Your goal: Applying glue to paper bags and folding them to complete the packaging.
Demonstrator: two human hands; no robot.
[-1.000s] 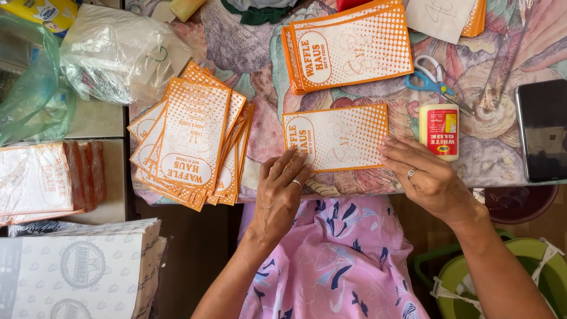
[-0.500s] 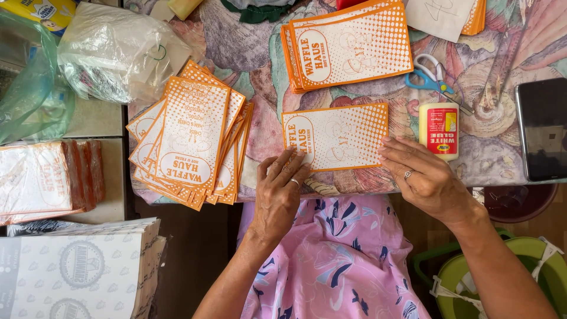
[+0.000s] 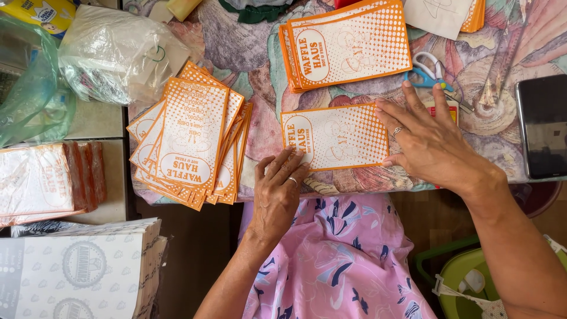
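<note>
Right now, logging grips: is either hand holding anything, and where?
Nothing is gripped. The left hand presses the orange paper bag's lower-left edge; the right hand lies flat on its right end.

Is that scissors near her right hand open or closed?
Cannot tell for sure. The blue-handled scissors lie flat on the table, their white finger loops side by side, but the right hand covers part of the blades.

Views: one only, head-worn.
Position: above the near edge of the bench [image 3: 236, 47], over the lap.
Direction: almost straight down, far side of bench at top of frame.
Nearness: close; left hand [image 3: 277, 192] and right hand [image 3: 431, 145] large in mid-frame, forearms cut off at bottom edge.
Coverage: near strip of bench, lap below, paper stacks at left.
Shared part: none, single view.
</note>
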